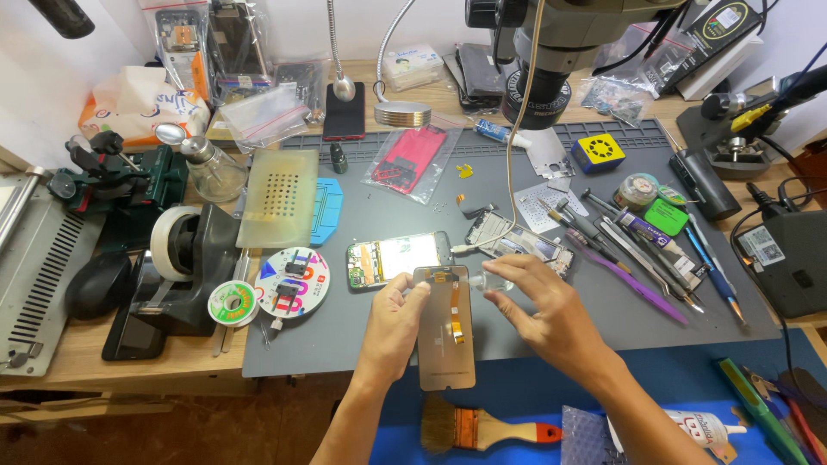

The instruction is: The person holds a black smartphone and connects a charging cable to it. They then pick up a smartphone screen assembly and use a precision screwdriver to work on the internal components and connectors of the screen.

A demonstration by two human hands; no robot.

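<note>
My left hand [392, 323] pinches the left upper edge of a phone display panel [446, 344] that lies back side up on the grey work mat [345, 340], its orange flex cable showing. My right hand [543, 306] holds a small clear bottle [493, 282] at the panel's top right corner. Just behind the panel lies an opened phone body [398, 257] with its circuit board and shiny battery exposed. A phone frame [517, 241] lies to its right, joined by a thin cable.
Tweezers, pens and picks [642, 250] lie at right. A tape dispenser [185, 258], solder wick spool [233, 303] and round parts dish [293, 282] stand at left. A paint brush [482, 428] and a glue tube [702, 426] lie near me. A microscope head [543, 60] hangs above.
</note>
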